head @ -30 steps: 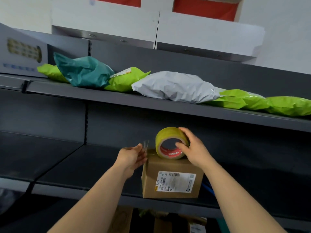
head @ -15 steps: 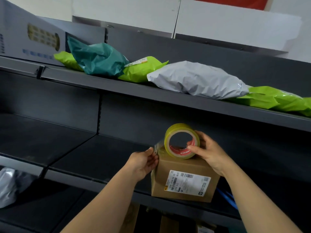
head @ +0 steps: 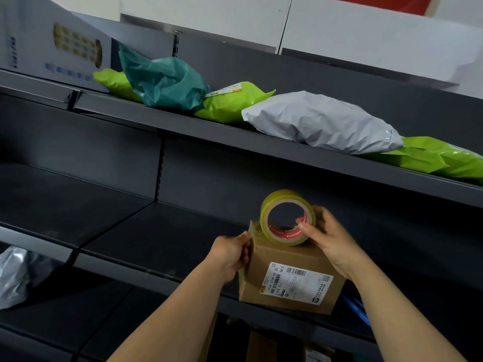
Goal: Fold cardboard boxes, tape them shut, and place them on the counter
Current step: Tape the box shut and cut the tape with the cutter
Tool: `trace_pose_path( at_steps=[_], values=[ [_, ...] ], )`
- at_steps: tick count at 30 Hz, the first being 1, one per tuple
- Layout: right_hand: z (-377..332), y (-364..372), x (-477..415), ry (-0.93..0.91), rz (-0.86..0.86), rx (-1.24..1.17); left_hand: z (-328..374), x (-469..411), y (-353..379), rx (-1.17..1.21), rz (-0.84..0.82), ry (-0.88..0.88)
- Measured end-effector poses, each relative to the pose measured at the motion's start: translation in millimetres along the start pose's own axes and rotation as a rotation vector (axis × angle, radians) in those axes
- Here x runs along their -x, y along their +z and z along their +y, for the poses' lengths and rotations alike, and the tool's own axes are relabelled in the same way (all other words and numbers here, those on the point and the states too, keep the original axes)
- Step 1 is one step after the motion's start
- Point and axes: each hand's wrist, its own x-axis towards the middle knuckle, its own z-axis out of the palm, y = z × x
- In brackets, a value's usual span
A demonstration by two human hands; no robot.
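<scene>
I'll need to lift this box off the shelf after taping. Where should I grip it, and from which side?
Likely the two side faces, left hand from the left, right hand from the right. The box stands square at the shelf's front edge, label toward you; the tape roll stands on its top, so gripping from above is blocked.

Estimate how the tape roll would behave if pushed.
Standing on edge atop the cardboard box, the tape roll would probably roll off. It looks rigid and light, being hollow. The strip pinched by the left hand might tether it.
</scene>
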Motion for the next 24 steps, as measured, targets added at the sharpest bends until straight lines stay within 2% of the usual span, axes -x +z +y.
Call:
trace_pose_path(
  at_steps=[8,14,18,24],
  values=[
    [-2,2,2,-0.005,-0.004,-0.017,-7,-5,3,-0.204,0.058,0.094],
    [-3,2,1,0.005,-0.006,-0.033,-11,-7,4,-0.242,0.087,0.154],
    [-3,2,1,0.002,-0.007,-0.023,-18,-4,3,-0.144,0.156,0.245],
    [-4,4,3,0.001,0.005,-0.019,-14,-8,5,-0.258,0.113,0.204]
  ],
)
